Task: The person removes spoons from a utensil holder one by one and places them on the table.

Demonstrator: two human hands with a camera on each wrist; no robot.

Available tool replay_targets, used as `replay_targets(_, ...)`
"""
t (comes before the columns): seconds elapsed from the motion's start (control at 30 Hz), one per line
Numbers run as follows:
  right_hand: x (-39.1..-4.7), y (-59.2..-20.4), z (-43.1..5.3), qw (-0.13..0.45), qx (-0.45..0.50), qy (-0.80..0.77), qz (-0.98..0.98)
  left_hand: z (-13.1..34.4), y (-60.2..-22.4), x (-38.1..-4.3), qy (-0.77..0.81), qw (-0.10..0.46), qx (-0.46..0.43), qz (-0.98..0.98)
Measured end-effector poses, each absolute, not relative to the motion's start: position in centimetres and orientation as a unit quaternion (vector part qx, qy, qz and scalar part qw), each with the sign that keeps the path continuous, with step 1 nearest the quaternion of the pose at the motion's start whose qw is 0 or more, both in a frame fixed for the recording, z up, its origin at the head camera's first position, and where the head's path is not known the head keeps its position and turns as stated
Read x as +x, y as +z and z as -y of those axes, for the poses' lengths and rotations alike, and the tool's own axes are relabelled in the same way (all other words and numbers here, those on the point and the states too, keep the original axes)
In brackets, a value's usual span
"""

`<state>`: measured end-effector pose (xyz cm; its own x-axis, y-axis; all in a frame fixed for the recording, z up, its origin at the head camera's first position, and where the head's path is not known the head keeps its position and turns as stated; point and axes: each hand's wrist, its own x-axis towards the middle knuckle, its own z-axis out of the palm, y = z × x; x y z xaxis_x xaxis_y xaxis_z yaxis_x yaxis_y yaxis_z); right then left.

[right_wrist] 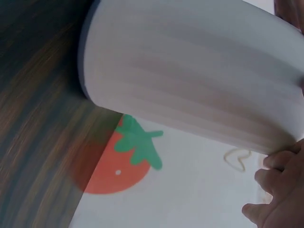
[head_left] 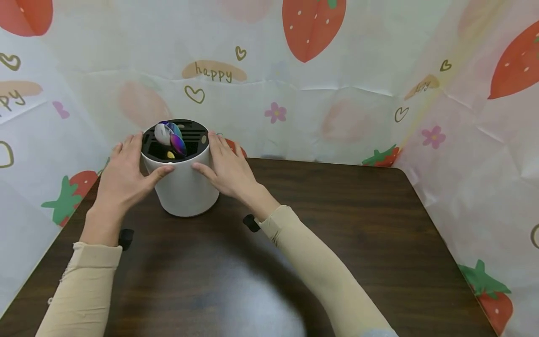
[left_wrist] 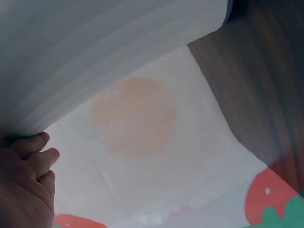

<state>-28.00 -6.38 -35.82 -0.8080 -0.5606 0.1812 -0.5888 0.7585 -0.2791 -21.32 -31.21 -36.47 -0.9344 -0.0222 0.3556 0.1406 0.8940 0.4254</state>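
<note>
White canister (head_left: 187, 189) (iridescent item (head_left: 178, 143) at its black top (head_left: 196, 135)) is gripped between left hand (head_left: 125, 175) and right hand (head_left: 229, 171).

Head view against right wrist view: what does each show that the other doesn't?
Only the head view shows the black top of the white pot, the shiny items in it and "happy" lettering. Only the right wrist view shows the red reflection of a printed strawberry on the tabletop. Both show the pot's side, the right hand and the patterned sheet.

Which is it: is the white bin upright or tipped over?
Upright: the white bin has its black top facing up, between the left hand and right hand.
</note>
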Motion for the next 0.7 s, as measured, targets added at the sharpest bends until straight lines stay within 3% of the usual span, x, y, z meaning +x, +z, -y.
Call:
replay_targets(0.3,-26.5,-36.2,1.3,0.05,0.295,0.229,0.926,26.3,-36.8,-20.9,-0.234,0.184,-0.055,0.953)
replay_targets(0.7,-24.9,-37.0,-5.5,0.069,0.266,0.325,0.905,18.8,-37.6,-20.7,-0.241,0.246,-0.095,0.934)
